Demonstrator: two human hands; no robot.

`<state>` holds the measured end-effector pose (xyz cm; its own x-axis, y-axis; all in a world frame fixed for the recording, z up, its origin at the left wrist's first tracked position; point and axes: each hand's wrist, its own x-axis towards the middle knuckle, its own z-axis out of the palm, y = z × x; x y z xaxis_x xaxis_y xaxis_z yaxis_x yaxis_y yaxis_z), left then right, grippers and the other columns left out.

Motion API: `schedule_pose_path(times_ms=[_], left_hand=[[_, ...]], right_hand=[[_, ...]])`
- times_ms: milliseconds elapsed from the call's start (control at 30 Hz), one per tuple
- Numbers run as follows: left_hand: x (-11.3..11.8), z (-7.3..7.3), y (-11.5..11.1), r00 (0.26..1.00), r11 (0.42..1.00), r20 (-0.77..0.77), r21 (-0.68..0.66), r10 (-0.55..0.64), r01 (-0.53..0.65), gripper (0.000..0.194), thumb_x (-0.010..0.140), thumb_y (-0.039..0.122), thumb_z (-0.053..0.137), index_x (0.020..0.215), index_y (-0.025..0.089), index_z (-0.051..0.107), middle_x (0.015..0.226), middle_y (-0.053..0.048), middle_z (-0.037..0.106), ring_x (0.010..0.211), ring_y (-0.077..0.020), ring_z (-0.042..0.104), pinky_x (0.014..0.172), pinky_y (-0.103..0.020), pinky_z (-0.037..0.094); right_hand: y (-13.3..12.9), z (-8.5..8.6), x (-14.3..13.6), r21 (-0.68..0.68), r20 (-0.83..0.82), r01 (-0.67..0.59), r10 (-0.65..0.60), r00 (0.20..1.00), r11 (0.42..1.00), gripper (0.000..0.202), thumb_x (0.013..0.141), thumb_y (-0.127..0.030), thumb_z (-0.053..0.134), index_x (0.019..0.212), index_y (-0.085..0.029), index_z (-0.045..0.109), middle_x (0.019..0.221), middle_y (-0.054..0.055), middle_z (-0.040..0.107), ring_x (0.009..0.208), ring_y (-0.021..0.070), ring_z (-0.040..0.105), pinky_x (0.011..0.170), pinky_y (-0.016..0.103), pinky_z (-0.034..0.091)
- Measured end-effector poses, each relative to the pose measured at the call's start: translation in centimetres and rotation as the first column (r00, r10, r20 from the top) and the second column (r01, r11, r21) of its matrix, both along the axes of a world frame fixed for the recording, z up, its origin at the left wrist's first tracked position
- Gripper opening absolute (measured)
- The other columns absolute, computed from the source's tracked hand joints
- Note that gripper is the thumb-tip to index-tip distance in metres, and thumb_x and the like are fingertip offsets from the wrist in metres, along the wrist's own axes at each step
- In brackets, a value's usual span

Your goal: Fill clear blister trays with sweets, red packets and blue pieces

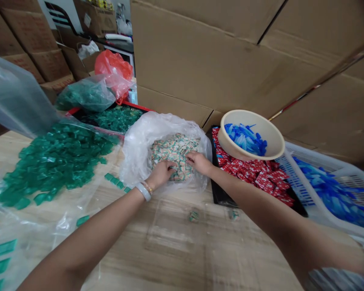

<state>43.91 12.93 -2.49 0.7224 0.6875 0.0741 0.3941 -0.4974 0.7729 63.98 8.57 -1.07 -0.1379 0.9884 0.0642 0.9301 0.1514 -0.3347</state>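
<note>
A translucent white plastic bag (136, 139) stands with its mouth rolled wide, full of small printed packets (172, 147) in cream, green and orange. Both hands are inside its mouth, at the packets. My left hand (162, 174), with a white band and a bracelet at the wrist, curls its fingers into the near side of the heap. From the right comes my right hand (199, 162), its bent fingers closed at the packets. What either hand holds between its fingertips is too small to make out. On the table before the bag lie clear plastic trays (172, 226), one with a small packet (194, 216) in it.
Green translucent pieces (60, 157) are heaped at left, below a large clear bag (15, 93). At right a cream basin (251, 155) of blue-white pieces rests over red packets (261, 178) in a black tray. Beyond is a white basket (315, 202). Cardboard (215, 60) walls the back.
</note>
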Motion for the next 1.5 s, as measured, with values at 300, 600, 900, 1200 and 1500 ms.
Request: schedule_pose_path(times_ms=[300, 600, 900, 1200, 1500], left_hand=[[0.2, 0.5, 0.0, 0.996, 0.997, 0.045, 0.002, -0.073, 0.073, 0.025, 0.072, 0.012, 0.05, 0.091, 0.013, 0.066, 0.097, -0.007, 0.066, 0.09, -0.0167, 0.059, 0.085, -0.026, 0.043], [0.6, -0.6, 1.2, 0.987, 0.976, 0.098, -0.165, -0.128, 0.143, 0.023, 0.071, 0.016, 0.052, 0.087, 0.012, 0.066, 0.087, -0.004, 0.068, 0.081, -0.0158, 0.06, 0.078, -0.025, 0.045], [-0.5, 0.4, 0.4, 0.982, 0.986, 0.098, -0.005, -0.164, 0.165, 0.022, 0.072, 0.01, 0.049, 0.085, 0.013, 0.066, 0.1, -0.007, 0.065, 0.094, -0.0162, 0.058, 0.088, -0.027, 0.042], [0.3, 0.9, -0.1, 0.965, 0.961, -0.001, 0.088, -0.261, 0.26, 0.023, 0.072, 0.009, 0.048, 0.084, 0.014, 0.067, 0.101, -0.007, 0.065, 0.097, -0.0171, 0.058, 0.089, -0.028, 0.041], [1.3, 0.9, -0.4, 0.953, 0.939, -0.056, 0.159, -0.298, 0.303, 0.022, 0.071, 0.009, 0.047, 0.079, 0.015, 0.067, 0.094, -0.006, 0.065, 0.09, -0.0163, 0.058, 0.084, -0.026, 0.042]], right_hand=[[-0.4, 0.7, -0.9, -0.007, -0.329, 0.236, -0.225, 0.917, 0.972, 0.015, 0.067, -0.006, 0.05, 0.075, -0.017, 0.058, 0.074, 0.002, 0.058, 0.076, 0.0151, 0.055, 0.073, 0.028, 0.043], [-1.4, -1.4, -5.4, -0.376, -0.619, 0.593, -0.669, 0.411, 0.712, 0.017, 0.068, -0.015, 0.057, 0.086, -0.018, 0.055, 0.06, -0.003, 0.057, 0.059, 0.0131, 0.058, 0.06, 0.027, 0.049], [-2.5, -2.9, -7.5, 0.108, -0.305, 0.62, -0.568, 0.765, 0.777, 0.024, 0.068, -0.006, 0.044, 0.084, -0.015, 0.06, 0.095, 0.009, 0.055, 0.083, 0.0161, 0.052, 0.078, 0.029, 0.043], [-3.4, -3.5, -6.8, 0.124, -0.357, 0.521, -0.452, 0.818, 0.845, 0.032, 0.067, -0.003, 0.044, 0.09, -0.016, 0.061, 0.086, 0.007, 0.056, 0.082, 0.0168, 0.052, 0.079, 0.03, 0.043], [-3.1, -3.8, -6.5, 0.094, -0.347, 0.545, -0.486, 0.802, 0.833, 0.037, 0.07, -0.003, 0.044, 0.1, -0.016, 0.061, 0.095, 0.009, 0.057, 0.087, 0.0174, 0.052, 0.082, 0.031, 0.043]])
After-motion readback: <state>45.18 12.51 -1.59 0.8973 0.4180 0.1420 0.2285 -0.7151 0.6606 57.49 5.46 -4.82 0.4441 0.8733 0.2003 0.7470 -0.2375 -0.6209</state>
